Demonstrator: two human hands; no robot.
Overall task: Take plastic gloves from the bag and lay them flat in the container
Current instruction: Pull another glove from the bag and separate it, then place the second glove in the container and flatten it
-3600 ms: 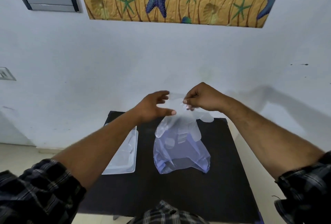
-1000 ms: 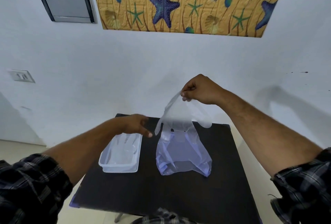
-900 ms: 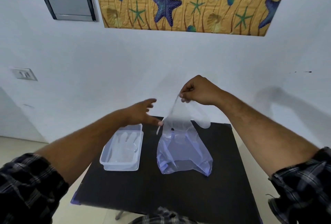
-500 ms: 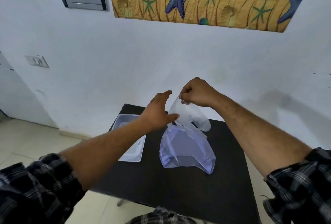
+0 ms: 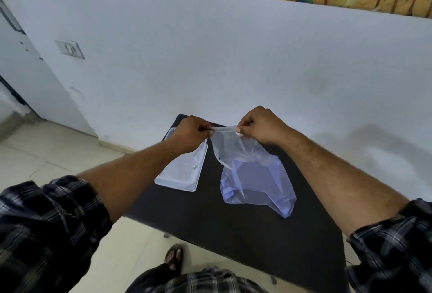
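Observation:
A clear plastic glove (image 5: 230,146) hangs in the air above the black table (image 5: 233,217). My left hand (image 5: 190,133) pinches its upper edge on the left and my right hand (image 5: 258,126) pinches the same edge on the right. Below the glove, a bluish translucent plastic bag (image 5: 257,182) lies crumpled on the table. A shallow clear container (image 5: 180,172) sits to the left of the bag, partly hidden by my left hand and forearm; what lies inside it I cannot make out.
The table stands against a white wall (image 5: 210,70). Its left edge runs close by the container, with tiled floor (image 5: 46,157) beyond. My foot in a sandal (image 5: 174,257) shows below the table's near edge.
My left hand has come up from beside the container and taken hold of the glove's top edge. The glove now hangs lower. The camera has tilted down and turned left.

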